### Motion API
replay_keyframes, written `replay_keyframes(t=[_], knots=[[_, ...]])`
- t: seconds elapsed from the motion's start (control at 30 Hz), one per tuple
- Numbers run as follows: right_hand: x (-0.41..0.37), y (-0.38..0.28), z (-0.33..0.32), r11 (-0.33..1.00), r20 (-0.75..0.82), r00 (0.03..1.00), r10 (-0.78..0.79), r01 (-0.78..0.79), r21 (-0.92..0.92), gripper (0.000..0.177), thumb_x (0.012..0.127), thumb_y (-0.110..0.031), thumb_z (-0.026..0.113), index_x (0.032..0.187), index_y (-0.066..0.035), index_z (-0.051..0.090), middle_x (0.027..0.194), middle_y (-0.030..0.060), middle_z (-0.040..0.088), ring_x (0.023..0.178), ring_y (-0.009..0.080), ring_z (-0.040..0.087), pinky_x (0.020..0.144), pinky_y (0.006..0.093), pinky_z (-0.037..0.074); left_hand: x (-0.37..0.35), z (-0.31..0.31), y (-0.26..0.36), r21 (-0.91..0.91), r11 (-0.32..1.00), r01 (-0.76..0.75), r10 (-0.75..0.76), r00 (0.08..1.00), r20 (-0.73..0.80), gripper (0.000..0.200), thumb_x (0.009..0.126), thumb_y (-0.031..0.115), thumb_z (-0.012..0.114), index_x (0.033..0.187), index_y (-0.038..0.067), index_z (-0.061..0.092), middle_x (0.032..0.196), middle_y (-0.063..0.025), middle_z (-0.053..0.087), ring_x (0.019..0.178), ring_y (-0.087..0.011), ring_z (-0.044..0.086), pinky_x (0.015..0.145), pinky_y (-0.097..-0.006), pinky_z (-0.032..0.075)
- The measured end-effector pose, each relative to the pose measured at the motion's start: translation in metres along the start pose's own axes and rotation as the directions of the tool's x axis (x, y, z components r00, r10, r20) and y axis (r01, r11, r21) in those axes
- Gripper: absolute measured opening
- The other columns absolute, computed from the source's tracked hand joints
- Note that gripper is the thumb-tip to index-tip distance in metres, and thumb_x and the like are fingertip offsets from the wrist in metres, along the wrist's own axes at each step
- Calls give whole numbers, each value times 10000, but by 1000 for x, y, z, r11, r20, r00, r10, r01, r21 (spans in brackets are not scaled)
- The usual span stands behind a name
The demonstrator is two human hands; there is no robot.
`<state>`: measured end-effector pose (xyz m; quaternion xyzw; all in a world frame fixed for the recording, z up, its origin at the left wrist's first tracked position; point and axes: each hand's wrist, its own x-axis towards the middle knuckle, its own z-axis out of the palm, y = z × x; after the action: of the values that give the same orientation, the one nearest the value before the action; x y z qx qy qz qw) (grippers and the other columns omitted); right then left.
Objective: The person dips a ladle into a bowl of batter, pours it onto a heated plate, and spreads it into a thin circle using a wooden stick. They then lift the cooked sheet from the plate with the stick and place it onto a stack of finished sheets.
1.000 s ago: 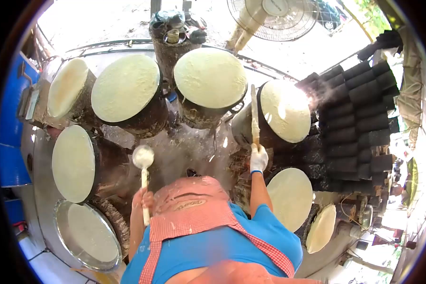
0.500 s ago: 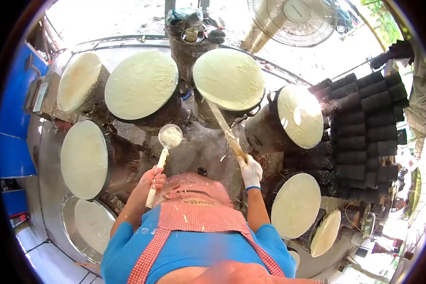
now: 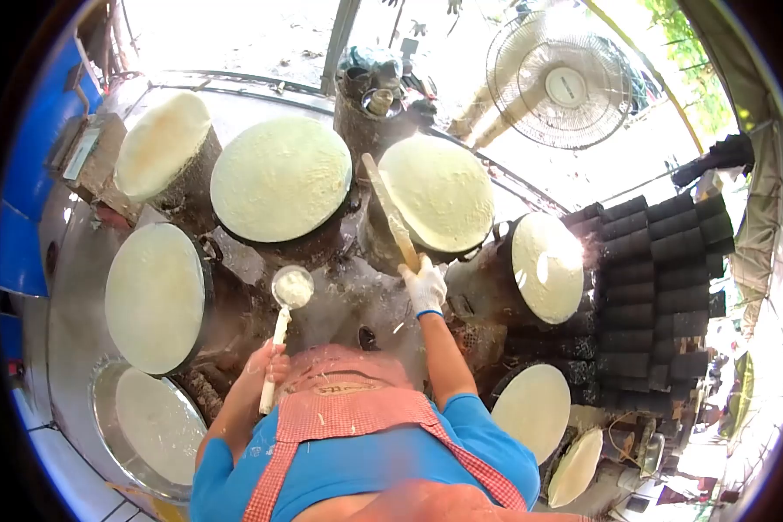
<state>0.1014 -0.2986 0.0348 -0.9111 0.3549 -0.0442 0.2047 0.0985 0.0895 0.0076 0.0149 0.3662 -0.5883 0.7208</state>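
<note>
My left hand point(image 3: 268, 364) is closed round the long pale handle of a ladle point(image 3: 292, 287), whose round bowl holds white, lumpy batter. In a white glove, my right hand point(image 3: 424, 287) grips the lower end of a long flat wooden spatula point(image 3: 391, 213). The spatula's blade slants up to the left and overlaps the left edge of a round griddle point(image 3: 437, 191) covered with pale, ridged batter. Left of it, another griddle point(image 3: 280, 178) carries a similar pale layer. The ladle's bowl is below that griddle, over the gap among the stoves.
More pale-topped round griddles stand around me, at the left point(image 3: 155, 297), right point(image 3: 548, 268) and lower right point(image 3: 532, 413). A metal basin point(image 3: 101, 409) is at the lower left. Black cylindrical briquettes point(image 3: 652, 278) are stacked at the right. Beyond the griddles stands a fan point(image 3: 565, 87).
The view has shifted. My right hand and the spatula have moved left along the griddle, the blade now at its left edge. My left hand still holds the ladle below the griddles.
</note>
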Motion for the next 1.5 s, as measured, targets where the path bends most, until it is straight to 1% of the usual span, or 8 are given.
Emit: replay_keyframes(t=[0.1,0.3,0.5,0.6,0.83,0.97,1.13,1.5], knots=[[24,12,4,962,34,988,-152,156,-222,755,711,-430,683,1346,-136,400,1144,249,530,886,372,613,739,449,497,7,7,-11,-31,996,-87,86,996,-30,354,952,316,408,645,146,360,512,35,267,404,-80,287,337,-226,264],[115,88,0,700,174,801,-572,588,-405,675,761,-355,643,1341,-117,393,1186,171,529,909,308,619,750,444,499,60,-11,-27,-107,989,-97,98,995,4,368,949,308,399,633,126,352,492,14,284,385,-94,300,344,-242,280],[176,70,-63,430,531,538,-654,843,-325,267,760,-261,610,949,-74,587,951,133,629,855,260,636,700,396,504,94,-9,-55,-238,969,-64,90,991,100,429,958,334,382,597,110,320,518,-8,293,408,-107,283,378,-272,274],[210,41,-100,295,351,419,-837,887,-355,112,700,-148,524,758,-75,585,719,114,633,655,261,638,565,374,503,102,-15,-62,-173,976,-129,132,991,6,395,959,311,391,626,107,334,536,-2,287,415,-95,288,368,-258,266],[262,-6,-140,400,314,528,-789,830,-389,162,736,-169,541,826,-46,596,808,157,637,770,320,634,679,409,499,99,21,-77,-47,969,-244,238,964,-117,334,939,258,422,637,130,360,506,21,286,391,-82,284,331,-229,252],[274,1,-141,473,219,572,-791,797,-375,160,717,-177,589,812,-49,592,817,171,635,782,326,627,679,413,495,95,27,-79,61,956,-285,292,942,-166,139,922,167,426,949,301,401,515,17,304,376,-75,276,316,-213,258],[279,20,-145,558,49,602,-797,765,-321,142,730,-178,649,788,-61,591,764,160,617,705,352,606,613,440,477,100,14,-74,138,935,-327,349,918,-189,186,980,312,347,960,131,386,524,12,284,378,-99,260,324,-243,264],[271,61,-139,696,-171,677,-716,675,-245,178,751,-205,657,777,-43,589,702,149,597,629,352,585,572,433,456,97,39,-68,167,945,-282,314,924,-218,189,973,302,368,960,121,419,520,19,287,388,-86,272,326,-214,274]])
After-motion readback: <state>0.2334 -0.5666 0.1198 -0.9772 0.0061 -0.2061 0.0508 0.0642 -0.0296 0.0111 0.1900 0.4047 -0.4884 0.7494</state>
